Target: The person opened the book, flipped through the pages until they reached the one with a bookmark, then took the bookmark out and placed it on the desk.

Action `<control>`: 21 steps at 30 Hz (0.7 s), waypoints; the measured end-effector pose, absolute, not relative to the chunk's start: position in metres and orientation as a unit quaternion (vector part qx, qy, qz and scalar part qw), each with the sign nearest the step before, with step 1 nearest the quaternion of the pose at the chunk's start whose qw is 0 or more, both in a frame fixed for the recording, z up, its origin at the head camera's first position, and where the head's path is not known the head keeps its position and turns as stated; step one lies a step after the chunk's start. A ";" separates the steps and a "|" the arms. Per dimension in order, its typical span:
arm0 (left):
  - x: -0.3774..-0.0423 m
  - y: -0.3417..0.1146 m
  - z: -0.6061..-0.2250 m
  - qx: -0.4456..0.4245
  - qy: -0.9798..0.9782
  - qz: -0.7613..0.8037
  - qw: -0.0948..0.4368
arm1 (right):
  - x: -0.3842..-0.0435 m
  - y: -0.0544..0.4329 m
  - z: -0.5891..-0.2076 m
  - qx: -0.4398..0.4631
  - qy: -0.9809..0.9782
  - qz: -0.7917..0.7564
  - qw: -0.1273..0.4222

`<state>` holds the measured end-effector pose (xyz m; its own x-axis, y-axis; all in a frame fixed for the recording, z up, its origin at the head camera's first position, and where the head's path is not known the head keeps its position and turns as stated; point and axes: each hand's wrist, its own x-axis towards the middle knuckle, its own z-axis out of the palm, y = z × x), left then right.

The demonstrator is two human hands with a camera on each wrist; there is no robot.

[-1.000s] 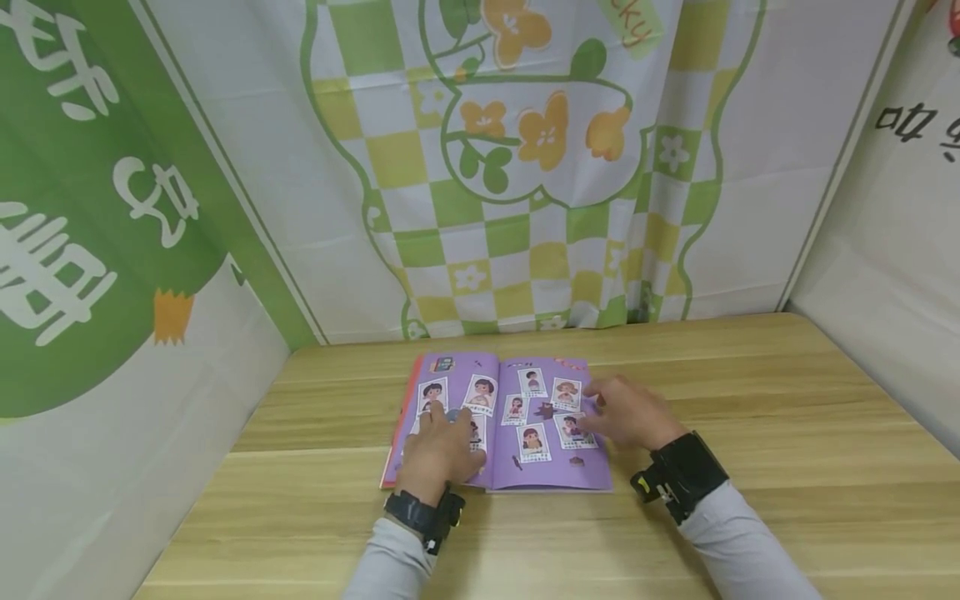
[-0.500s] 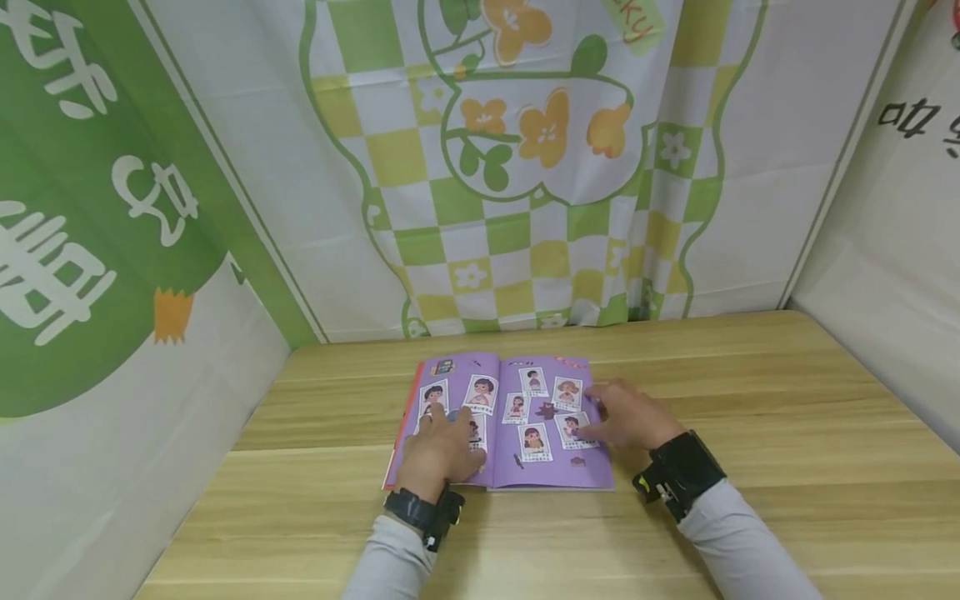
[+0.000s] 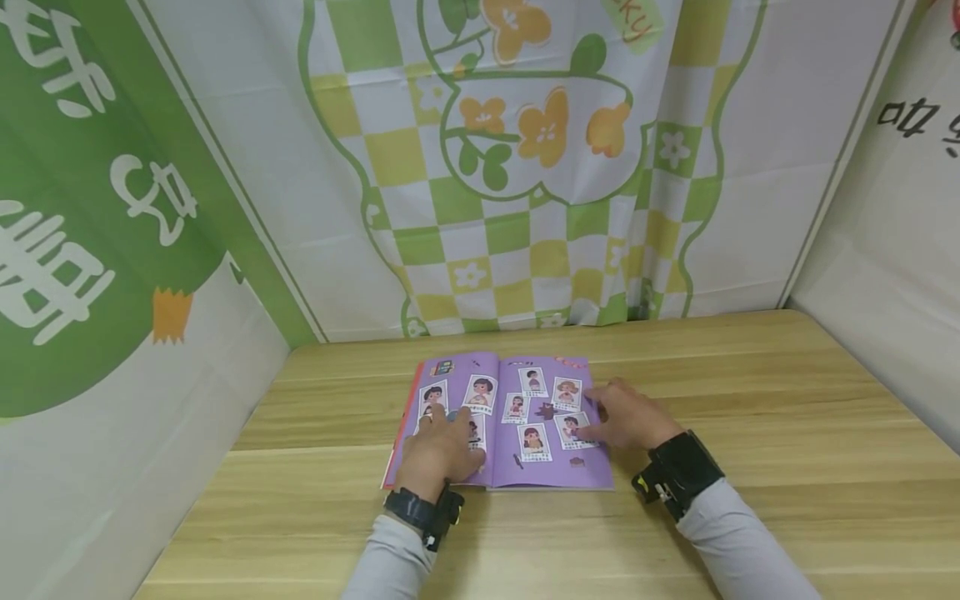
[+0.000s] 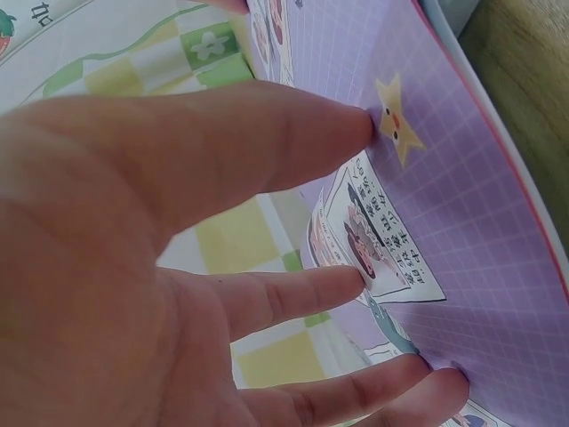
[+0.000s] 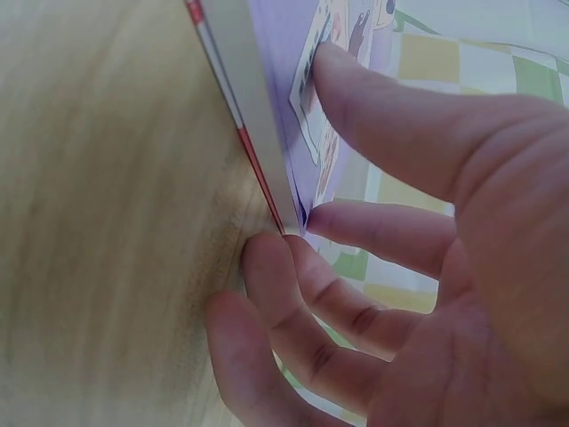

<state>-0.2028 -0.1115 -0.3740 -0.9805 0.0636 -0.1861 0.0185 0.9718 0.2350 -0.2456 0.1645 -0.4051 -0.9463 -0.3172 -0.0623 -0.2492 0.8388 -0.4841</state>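
An open book [image 3: 555, 467] with purple pages and pictures of cartoon figures lies flat on the wooden table. On its left page rests my left hand [image 3: 438, 450], fingers spread; in the left wrist view its thumb [image 4: 320, 133] touches the page beside a yellow star, and the other fingertips press lower on it. My right hand [image 3: 633, 414] lies at the book's right edge. In the right wrist view the right thumb [image 5: 373, 107] presses on the page, while loosely bent fingers touch the side of the page stack and the table. Part of the left page is hidden under my left hand.
The wooden table [image 3: 315, 533] extends around the book. A curtain [image 3: 517, 250] with green and yellow checks hangs behind it. Printed cloth walls [image 3: 90, 208] stand at both sides. Each wrist wears a black strap with a camera [image 3: 686, 473].
Both hands keep their places on the book, and its pages lie as before. Only a very slight shift of the head view shows.
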 end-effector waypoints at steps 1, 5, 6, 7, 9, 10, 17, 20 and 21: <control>-0.203 -0.111 -0.374 0.021 0.988 0.116 0.096 | -0.245 0.164 -0.405 -0.148 0.957 -0.240 0.070; -0.204 -0.111 -0.375 0.023 0.989 0.115 0.096 | -0.244 0.163 -0.404 -0.141 0.959 -0.236 0.071; -0.204 -0.111 -0.375 0.023 0.989 0.115 0.096 | -0.243 0.163 -0.403 -0.141 0.959 -0.236 0.072; -0.204 -0.111 -0.375 0.023 0.988 0.115 0.096 | -0.243 0.163 -0.403 -0.140 0.959 -0.237 0.071; -0.204 -0.111 -0.374 0.023 0.988 0.116 0.095 | -0.243 0.163 -0.404 -0.139 0.959 -0.237 0.070; -0.204 -0.111 -0.374 0.023 0.988 0.117 0.095 | -0.242 0.162 -0.403 -0.140 0.959 -0.238 0.069; -0.203 -0.111 -0.375 0.022 0.988 0.118 0.095 | -0.243 0.161 -0.403 -0.151 0.956 -0.244 0.060; -0.204 -0.110 -0.376 0.021 0.988 0.118 0.096 | -0.244 0.161 -0.404 -0.153 0.954 -0.250 0.062; -0.204 -0.110 -0.375 0.021 0.988 0.117 0.096 | -0.244 0.161 -0.404 -0.150 0.953 -0.254 0.064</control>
<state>-0.2037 -0.1101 -0.3755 -0.9806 0.0647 -0.1852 0.0195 0.9715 0.2361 -0.2443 0.1605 -0.4044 -0.9464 -0.3196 -0.0466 -0.2542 0.8262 -0.5028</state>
